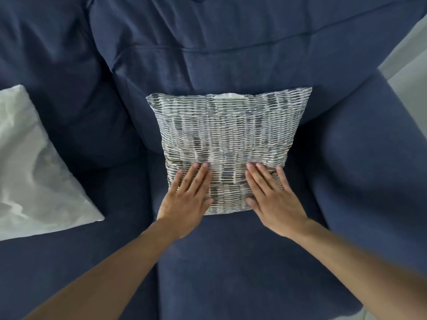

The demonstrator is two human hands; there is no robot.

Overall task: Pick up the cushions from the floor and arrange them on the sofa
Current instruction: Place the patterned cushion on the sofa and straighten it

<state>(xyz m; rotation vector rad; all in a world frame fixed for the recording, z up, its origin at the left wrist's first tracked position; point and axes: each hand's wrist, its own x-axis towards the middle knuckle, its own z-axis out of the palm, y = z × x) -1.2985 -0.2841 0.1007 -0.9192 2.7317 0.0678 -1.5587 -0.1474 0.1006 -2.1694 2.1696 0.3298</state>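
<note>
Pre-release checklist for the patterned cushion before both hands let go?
1. Patterned cushion on the sofa seat, top against the backrest: ok.
2. Left hand flat on its lower part, fingers open, no pinch: ok.
3. Right hand likewise flat: ok.
4. Cushion square to the seat: not ok, slightly skewed.
5. White cushion on the sofa at left, apart from the patterned one: ok.
6. More cushions left on the floor: cannot tell, floor barely in view.

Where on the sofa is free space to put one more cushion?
Bare seat lies between the white cushion and the patterned cushion. It is crowded at the patterned cushion: left hand and right hand press there.
</note>
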